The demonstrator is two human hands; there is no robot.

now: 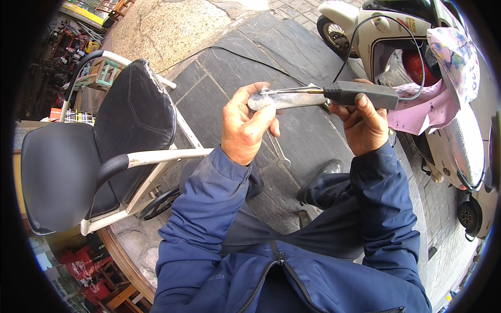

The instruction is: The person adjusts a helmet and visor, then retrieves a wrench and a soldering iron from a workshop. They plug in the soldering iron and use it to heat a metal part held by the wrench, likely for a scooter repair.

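Observation:
My left hand pinches the rounded end of a flat silver metal bar between thumb and fingers. Closed around a corded tool's dark grey block-shaped handle, my right hand has its thumb on the near side. From the handle a thin metal rod runs left along the bar's far edge, its tip beside my left fingers. Whether rod and bar touch, I cannot tell. A black cable leaves the handle's right end and loops up. Below the bar, an open-ended wrench shows over the paving.
To the left stands a chair with a worn black seat and white metal frame. A white scooter with a pink flowered cover is at the right. Dark stone slabs cover the ground, crossed by a thin cable. My shoes are below.

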